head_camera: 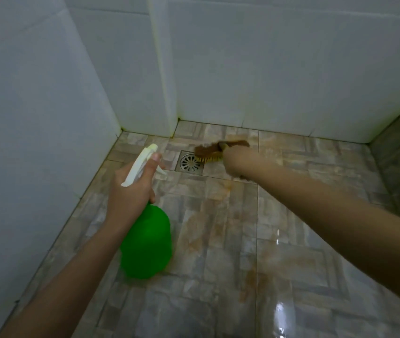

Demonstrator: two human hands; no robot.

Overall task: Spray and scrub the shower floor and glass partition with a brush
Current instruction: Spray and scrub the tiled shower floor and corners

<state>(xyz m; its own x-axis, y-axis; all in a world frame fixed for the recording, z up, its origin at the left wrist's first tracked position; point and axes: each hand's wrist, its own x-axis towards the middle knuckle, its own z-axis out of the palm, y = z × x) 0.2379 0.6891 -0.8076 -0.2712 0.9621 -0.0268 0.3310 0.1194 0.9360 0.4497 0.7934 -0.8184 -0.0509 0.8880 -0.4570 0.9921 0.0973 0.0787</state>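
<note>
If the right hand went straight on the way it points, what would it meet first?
Probably the floor drain, right ahead of the brush that the right hand grips, though depth is unclear.

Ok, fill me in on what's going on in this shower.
A person is cleaning the shower floor. The right hand grips a scrub brush, with its yellow bristles down at the edge of the floor drain. The left hand holds a green spray bottle by its white trigger head. The tiled floor looks wet and has orange-brown stains. No glass partition is in view.
</note>
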